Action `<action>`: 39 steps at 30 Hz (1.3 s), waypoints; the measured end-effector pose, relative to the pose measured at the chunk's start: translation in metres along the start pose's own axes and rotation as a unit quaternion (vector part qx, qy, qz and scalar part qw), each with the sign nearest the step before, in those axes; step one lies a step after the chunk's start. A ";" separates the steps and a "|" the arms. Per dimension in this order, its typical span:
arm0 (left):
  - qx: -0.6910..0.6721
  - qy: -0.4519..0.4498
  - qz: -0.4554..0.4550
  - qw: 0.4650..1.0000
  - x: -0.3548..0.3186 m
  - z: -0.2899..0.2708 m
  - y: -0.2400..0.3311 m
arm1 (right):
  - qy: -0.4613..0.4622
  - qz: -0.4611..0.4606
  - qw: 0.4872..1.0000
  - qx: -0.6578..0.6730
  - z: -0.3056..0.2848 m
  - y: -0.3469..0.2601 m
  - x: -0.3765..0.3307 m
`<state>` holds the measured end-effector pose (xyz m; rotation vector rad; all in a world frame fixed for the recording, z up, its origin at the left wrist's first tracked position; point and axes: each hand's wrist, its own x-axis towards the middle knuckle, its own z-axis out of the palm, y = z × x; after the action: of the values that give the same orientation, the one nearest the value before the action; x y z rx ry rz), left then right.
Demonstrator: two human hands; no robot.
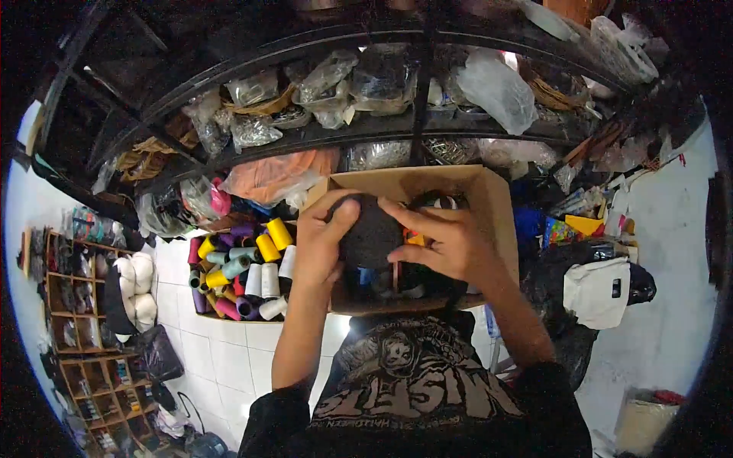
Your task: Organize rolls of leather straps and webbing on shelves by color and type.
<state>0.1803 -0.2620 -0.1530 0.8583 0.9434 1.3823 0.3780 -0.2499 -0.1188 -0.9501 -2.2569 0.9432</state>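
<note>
Between my hands is a dark, rounded, matte roll-like piece (pixel 369 235), raised over an open cardboard box (pixel 500 200). My left hand (pixel 319 238) grips its left side, the thumb bent over the near face. On the right edge, the thumb and fingers of my right hand (pixel 452 243) close around it in a wide pinch. I cannot make out exactly what kind of thing it is. Inside the box, partly covered by my hands, lie a black coiled item (pixel 429 201) and a small orange piece (pixel 416 238).
Left of the box stands a carton with several thread cones (pixel 269 279) in yellow, white and purple. Behind, a dark metal shelf (pixel 382 156) holds plastic bags of small parts. A wooden compartment rack (pixel 72 305) is at far left. A white bag (pixel 597 294) hangs at right.
</note>
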 end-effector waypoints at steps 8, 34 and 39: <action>-0.074 0.045 -0.045 0.995 0.000 0.021 -0.002 | 0.221 -0.004 0.967 0.123 0.053 0.015 0.011; 0.113 0.076 0.005 0.991 0.006 0.017 -0.015 | 0.231 0.094 0.951 0.181 0.058 0.005 0.002; 0.082 0.097 -0.036 0.991 0.006 0.015 -0.014 | 0.235 0.048 0.954 0.183 0.067 0.022 0.001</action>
<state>0.1991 -0.2556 -0.1601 0.8129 1.2407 1.3566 0.3416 -0.2648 -0.1771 -0.9938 -1.5874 1.0054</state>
